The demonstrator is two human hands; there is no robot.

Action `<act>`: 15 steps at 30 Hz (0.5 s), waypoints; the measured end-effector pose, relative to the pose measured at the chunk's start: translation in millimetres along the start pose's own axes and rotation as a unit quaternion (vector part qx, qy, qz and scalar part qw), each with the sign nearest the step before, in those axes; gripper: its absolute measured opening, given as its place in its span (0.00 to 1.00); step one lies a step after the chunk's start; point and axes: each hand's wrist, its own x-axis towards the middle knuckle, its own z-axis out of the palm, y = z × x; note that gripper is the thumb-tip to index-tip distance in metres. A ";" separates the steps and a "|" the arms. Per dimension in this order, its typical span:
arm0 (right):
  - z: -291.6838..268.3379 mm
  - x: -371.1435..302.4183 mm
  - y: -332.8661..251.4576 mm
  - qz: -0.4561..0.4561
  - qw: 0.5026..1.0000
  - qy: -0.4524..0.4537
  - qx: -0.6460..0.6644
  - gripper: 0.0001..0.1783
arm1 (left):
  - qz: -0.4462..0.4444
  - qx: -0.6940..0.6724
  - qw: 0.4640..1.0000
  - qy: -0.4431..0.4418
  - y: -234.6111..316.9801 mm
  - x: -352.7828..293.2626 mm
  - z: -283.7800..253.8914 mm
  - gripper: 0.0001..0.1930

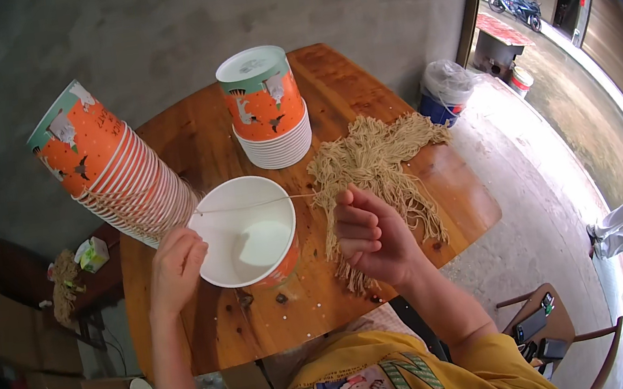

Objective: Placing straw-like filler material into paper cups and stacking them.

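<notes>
A thin tan paper cord point(257, 203) stretches nearly level between my two hands, above the mouth of a white-lined paper bucket point(247, 243). At the bucket's left rim my left hand point(176, 265) is closed in a pinch at one end of the cord. To the right of the bucket my right hand point(371, 235) pinches the other end, its remaining fingers curled. The bucket stands upright with nothing visible inside; its outside shows orange low on the right. Just beyond my right hand lies a tangled heap of tan cords point(372, 170).
A tall leaning stack of orange buckets point(117, 170) stands at the left, a shorter upside-down stack point(268, 113) at the back of the wooden table point(203, 329). On the floor are a blue bin point(438, 106) and, near right, a chair point(540, 321) holding small items.
</notes>
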 end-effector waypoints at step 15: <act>3.7 -13.3 17.2 0.039 0.995 0.049 -0.075 0.20 | -0.270 -0.440 0.849 -0.114 148.3 -33.5 86.4 0.09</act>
